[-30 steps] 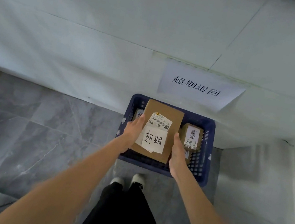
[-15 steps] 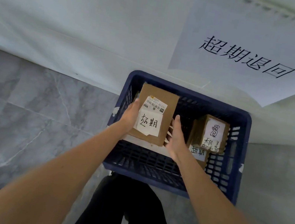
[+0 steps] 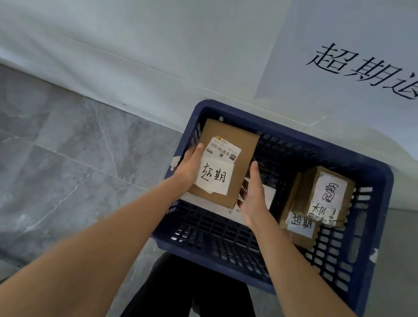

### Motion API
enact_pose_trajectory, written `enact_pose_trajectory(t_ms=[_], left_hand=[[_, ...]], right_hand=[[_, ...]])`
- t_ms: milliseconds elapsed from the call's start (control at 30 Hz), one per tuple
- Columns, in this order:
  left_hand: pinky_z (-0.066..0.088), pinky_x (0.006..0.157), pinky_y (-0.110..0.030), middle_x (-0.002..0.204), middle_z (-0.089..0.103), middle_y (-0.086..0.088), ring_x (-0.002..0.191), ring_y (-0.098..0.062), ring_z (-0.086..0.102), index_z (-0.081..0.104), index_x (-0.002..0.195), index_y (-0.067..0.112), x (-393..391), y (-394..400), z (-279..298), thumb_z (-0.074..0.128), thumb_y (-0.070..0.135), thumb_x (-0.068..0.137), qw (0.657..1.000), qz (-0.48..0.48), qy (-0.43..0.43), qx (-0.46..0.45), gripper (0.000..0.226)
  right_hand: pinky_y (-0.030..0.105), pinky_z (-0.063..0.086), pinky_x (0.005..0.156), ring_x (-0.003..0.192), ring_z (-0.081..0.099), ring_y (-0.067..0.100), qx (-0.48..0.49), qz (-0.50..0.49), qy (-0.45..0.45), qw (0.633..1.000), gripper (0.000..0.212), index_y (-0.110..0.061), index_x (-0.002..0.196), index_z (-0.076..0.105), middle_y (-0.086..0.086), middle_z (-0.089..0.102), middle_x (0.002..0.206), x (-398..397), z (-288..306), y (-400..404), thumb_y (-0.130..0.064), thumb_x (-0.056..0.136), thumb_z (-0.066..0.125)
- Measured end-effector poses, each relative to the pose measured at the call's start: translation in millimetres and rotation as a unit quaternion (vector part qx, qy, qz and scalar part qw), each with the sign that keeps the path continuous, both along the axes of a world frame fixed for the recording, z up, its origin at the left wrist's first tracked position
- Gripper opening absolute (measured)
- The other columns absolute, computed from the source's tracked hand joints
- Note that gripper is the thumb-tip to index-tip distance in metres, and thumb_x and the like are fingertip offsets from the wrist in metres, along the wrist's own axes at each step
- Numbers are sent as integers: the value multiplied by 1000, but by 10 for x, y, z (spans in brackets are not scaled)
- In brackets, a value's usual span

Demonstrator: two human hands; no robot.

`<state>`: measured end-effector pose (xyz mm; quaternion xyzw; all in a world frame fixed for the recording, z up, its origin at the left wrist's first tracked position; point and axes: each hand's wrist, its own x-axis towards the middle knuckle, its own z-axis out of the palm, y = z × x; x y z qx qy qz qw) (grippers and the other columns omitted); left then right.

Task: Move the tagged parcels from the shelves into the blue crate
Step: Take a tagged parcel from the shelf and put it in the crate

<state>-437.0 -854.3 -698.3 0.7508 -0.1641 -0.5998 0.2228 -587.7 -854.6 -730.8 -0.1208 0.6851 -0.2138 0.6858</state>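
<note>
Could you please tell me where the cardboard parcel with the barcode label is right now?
In the head view, the barcode parcel is inside the blue crate, at its left end, between the left hand and the right hand.

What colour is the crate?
Dark blue, with slotted walls; the crate shows in the head view.
</note>
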Motion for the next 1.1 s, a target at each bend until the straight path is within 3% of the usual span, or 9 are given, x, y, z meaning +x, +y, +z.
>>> enact_pose_trajectory(t_ms=[100,167,233,300,367,500,633,800,1100], left_hand=[[38,78,-18,138,53,-6,107,-17,55,24,152,23,-70,77,108,25,43,104,999,-21,-34,-17,52],[43,59,-6,135,54,-5,91,-12,58,25,152,22,-72,81,220,27,40,105,998,-36,-51,-30,51],[43,48,-3,128,51,3,77,-3,54,24,153,24,-38,64,354,32,41,104,996,-54,-63,-43,52],[50,80,-14,142,45,7,101,-8,58,24,153,27,16,44,602,36,48,100,992,-86,-72,-62,58],[41,107,-40,152,39,-1,129,-21,49,22,153,28,77,37,904,39,54,95,979,-161,-93,-88,66],[19,119,-43,161,18,-2,148,-23,17,19,154,20,213,174,1686,37,46,99,905,-338,-221,-134,63],[7,122,-39,162,13,-2,150,-21,7,15,155,17,472,594,2339,32,48,100,858,-389,-307,-137,65],[4,122,-38,163,11,0,150,-19,4,12,155,18,964,1262,2957,35,48,99,864,-320,-379,-85,68],[8,121,-39,160,20,-5,150,-22,10,20,153,11,1514,2600,3722,37,46,99,855,-153,-496,6,67]], right_hand=[[25,42,66,85,58,5,-13,32,27,999,40,-32,125,52,-10,64,100,-49,30,11,-57,100,34],[23,41,78,94,55,5,-29,60,49,997,45,-28,136,45,-13,58,107,-33,104,-2,-54,102,29],[31,37,98,123,49,14,-52,109,85,989,64,-23,144,40,-9,51,135,-16,334,-19,-64,95,31],[40,34,110,137,41,21,-89,163,113,976,86,-24,146,40,-2,45,149,-54,538,-54,-78,79,35],[45,23,118,146,28,21,-125,245,163,948,79,-25,150,35,-1,33,157,-63,909,-113,-72,88,33],[50,6,122,152,7,22,-227,397,268,848,63,-23,155,26,3,16,164,35,1830,-197,-56,101,27],[51,1,121,152,4,22,-282,536,297,738,62,-24,155,24,4,12,165,337,2488,-74,-55,102,26],[52,-1,120,152,-4,23,-332,703,302,552,64,-23,157,12,3,2,166,895,3036,150,-54,103,18],[46,3,121,152,3,19,-465,796,232,310,67,-14,157,12,3,8,165,2110,3884,1211,-52,103,22]])
